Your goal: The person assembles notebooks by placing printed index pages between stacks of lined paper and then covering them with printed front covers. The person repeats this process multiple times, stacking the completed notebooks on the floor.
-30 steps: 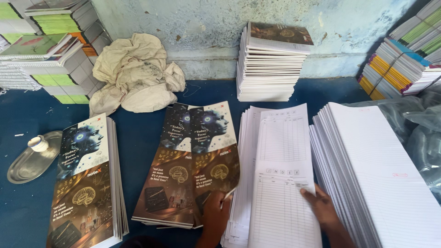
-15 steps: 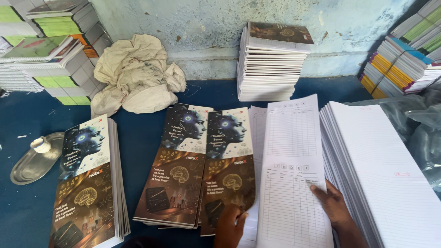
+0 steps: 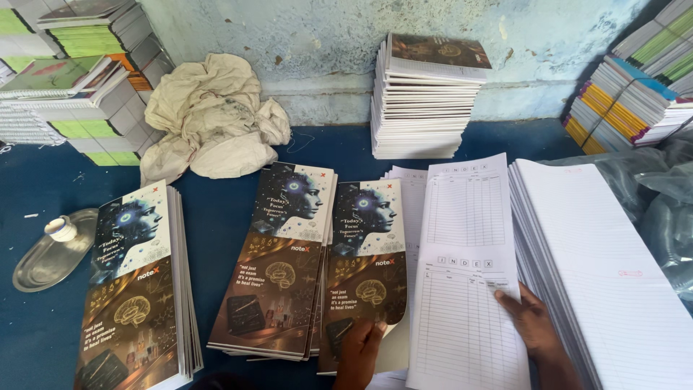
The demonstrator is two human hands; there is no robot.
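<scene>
My left hand (image 3: pixel 359 352) presses its fingers on the lower end of a long printed cover sheet (image 3: pixel 366 253) that lies over the left part of a white paper pile (image 3: pixel 408 195). My right hand (image 3: pixel 534 321) rests on a white sheet with printed tables (image 3: pixel 465 289), fingers spread near its right edge. That sheet lies on top of the same pile. Just left of the cover sheet sits a stack of identical dark covers (image 3: pixel 278 260).
A tall stack of ruled white pages (image 3: pixel 606 267) lies at the right. Another cover stack (image 3: pixel 133 289) is at the left, beside a steel plate (image 3: pixel 50 253). A crumpled cloth (image 3: pixel 209 123) and notebook stacks (image 3: pixel 426 101) line the wall on the blue table (image 3: pixel 216 217).
My left hand has slid a cover sheet rightward, further out from the cover stack and onto the paper pile. My right hand has shifted the table-printed sheet slightly to the right.
</scene>
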